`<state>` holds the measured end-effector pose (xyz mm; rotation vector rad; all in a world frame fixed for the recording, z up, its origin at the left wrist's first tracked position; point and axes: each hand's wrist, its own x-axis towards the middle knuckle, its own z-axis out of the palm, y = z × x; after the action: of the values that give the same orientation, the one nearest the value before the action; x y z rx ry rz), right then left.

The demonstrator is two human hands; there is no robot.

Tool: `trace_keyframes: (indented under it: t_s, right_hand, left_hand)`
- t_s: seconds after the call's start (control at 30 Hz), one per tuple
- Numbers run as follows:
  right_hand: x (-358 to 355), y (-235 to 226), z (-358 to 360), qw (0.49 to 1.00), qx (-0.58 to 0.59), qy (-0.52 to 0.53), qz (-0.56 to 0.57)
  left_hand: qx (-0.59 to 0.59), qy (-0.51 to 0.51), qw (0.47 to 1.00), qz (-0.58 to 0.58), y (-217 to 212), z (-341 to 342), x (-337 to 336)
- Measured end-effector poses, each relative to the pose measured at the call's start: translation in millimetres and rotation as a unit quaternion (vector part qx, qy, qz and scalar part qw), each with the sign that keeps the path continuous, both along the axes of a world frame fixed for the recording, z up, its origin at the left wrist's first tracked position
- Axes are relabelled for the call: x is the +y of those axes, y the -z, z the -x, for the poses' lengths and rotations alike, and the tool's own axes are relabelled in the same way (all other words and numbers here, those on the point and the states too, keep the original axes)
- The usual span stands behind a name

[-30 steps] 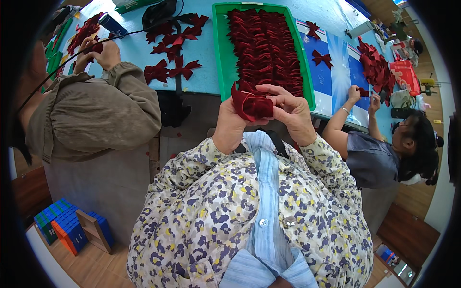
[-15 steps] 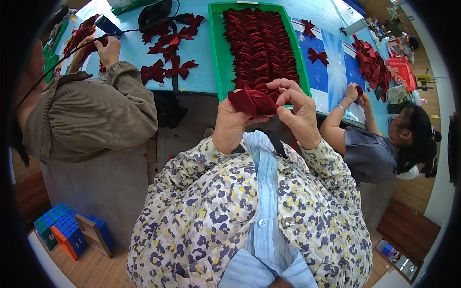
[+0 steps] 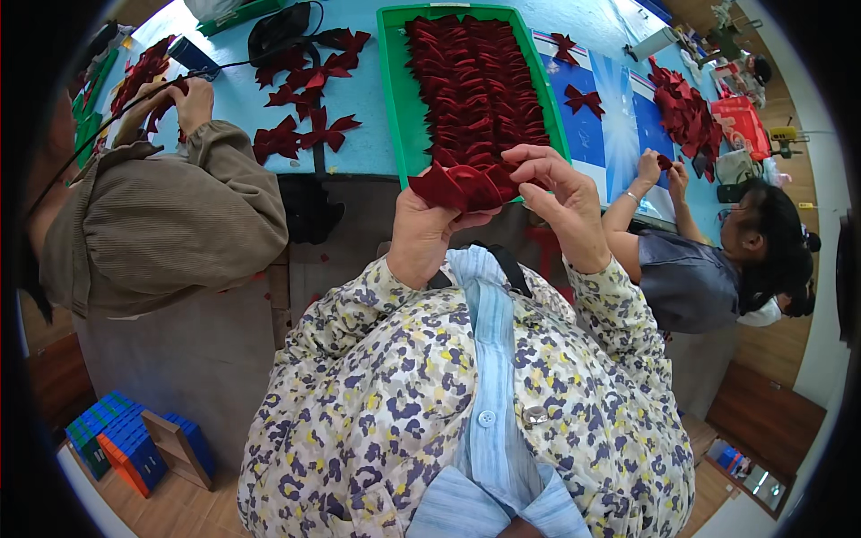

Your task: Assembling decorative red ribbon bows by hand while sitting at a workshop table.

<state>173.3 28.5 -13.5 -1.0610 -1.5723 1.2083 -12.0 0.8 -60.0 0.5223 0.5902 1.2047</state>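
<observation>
A dark red fabric bow (image 3: 462, 186) with soft folded loops is held up over the near edge of the green tray. My left hand (image 3: 420, 235) grips it from below and the left, its thumb and fingers closed on the folds. At the bow's right end, my right hand (image 3: 567, 202) has its thumb and curled fingers around the edge of the fabric; the fingertips partly hide the contact. Just beyond my hands, the green tray (image 3: 393, 108) holds tightly packed rows of similar red bows (image 3: 475, 81).
Loose red bows (image 3: 327, 130) lie on the light blue table (image 3: 363, 166) left of the tray. More bows (image 3: 585, 101) rest on a blue-and-white board (image 3: 619, 125) to the right, near a red heap (image 3: 686, 112). A co-worker in a brown top (image 3: 170, 224) sits left, another in grey (image 3: 686, 278) right.
The bow has shifted slightly left and turned in my left hand. My right thumb has risen along its right end. The whole view has shifted a little.
</observation>
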Motion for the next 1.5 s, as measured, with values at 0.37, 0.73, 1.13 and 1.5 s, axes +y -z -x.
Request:
trace_keyframes:
  t_s: [0.37, 0.73, 1.13, 1.5]
  right_hand:
    - [1, -3, -3, 0.993, -0.101, -0.048, -0.043]
    - [5, 0, 1, 0.98, 0.085, 0.002, 0.179]
    - [-10, -22, 57, 0.916, -0.214, 0.03, -0.337]
    - [-9, -8, 53, 0.966, -0.118, -0.023, -0.23]
  left_hand:
    - [0.047, -0.016, 0.999, -0.02, 1, -6, 1]
    - [0.048, -0.028, 0.998, -0.033, -2, -6, 3]
    - [0.212, -0.088, 0.962, -0.146, 11, 9, 6]
    - [0.173, -0.095, 0.977, -0.079, 1, 3, 2]
